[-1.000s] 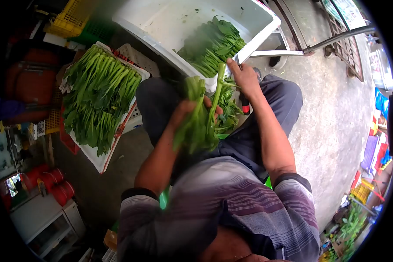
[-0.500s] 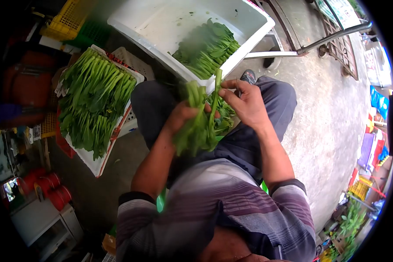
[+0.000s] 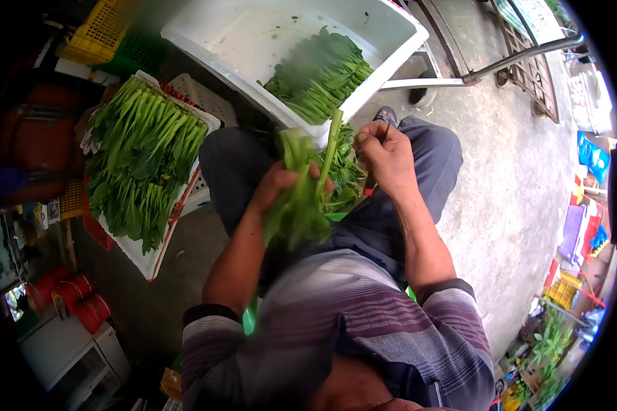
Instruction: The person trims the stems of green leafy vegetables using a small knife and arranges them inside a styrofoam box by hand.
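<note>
My left hand (image 3: 279, 183) is closed around a small bunch of leafy green stalks (image 3: 298, 212), cut ends up and leaves hanging over my lap; its upper part is blurred. One stalk (image 3: 330, 144) stands apart from the bunch, leaning right. Just right of that stalk is my right hand (image 3: 389, 154), its thumb and fingers pinched together; whatever is between them is too small to make out. Beneath and between the hands lie more loose greens (image 3: 346, 181). Ahead, a white foam box (image 3: 233, 51) holds a neat pile of the same greens (image 3: 329, 75).
On my left, another white foam tray (image 3: 144, 264) carries a large heap of stalks (image 3: 144, 151). Yellow crates (image 3: 99, 31) stand at the back left. A metal trolley (image 3: 521, 58) is at the far right on the concrete floor (image 3: 493, 171). Red cans (image 3: 89, 312) sit lower left.
My right hand has moved a little to the right, off the single stalk it was touching. The bunch in my left hand has shifted slightly left.
</note>
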### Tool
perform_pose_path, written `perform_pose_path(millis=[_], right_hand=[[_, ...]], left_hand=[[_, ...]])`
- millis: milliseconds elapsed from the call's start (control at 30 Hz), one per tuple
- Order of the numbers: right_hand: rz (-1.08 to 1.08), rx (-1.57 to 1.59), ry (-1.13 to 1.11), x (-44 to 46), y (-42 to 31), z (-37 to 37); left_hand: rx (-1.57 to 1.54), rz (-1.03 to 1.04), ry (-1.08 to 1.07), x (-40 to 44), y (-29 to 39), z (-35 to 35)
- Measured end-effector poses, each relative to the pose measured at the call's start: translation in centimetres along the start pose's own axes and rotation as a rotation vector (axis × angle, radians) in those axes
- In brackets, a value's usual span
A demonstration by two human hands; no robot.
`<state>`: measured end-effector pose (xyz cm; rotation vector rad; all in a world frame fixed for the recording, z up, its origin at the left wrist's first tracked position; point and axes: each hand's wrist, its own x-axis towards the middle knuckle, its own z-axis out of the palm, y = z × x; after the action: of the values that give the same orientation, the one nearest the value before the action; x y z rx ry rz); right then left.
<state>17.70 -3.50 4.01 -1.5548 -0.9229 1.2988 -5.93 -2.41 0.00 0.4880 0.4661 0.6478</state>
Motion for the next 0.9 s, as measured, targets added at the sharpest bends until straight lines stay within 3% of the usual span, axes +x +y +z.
perform_pose_path(millis=[200,367,467,600,900], right_hand=[[0.045,-0.215,-0.423,-1.5,-0.6,-1.9],[0.115,-0.037,-0.589,-2.5,-1.5,-2.6],[0.123,-0.088,-0.765,-1.4,-0.4,-3.4],[0.176,0.013,-0.779,-1.6,-0.8,-3.1],[0.227,0.256,-0.827,-2.4,0.9,-2.7]], left_hand=[[0.085,-0.034,-0.005,-0.1,0.9,0.5],[0.224,-0.159,0.021,-0.4,2.3,0.9],[0.325,-0.214,0.021,-0.2,2.7,1.9],[0.41,-0.289,0.023,-0.2,3.1,2.3],[0.384,-0.238,-0.19,-0.6,3.1,0.4]])
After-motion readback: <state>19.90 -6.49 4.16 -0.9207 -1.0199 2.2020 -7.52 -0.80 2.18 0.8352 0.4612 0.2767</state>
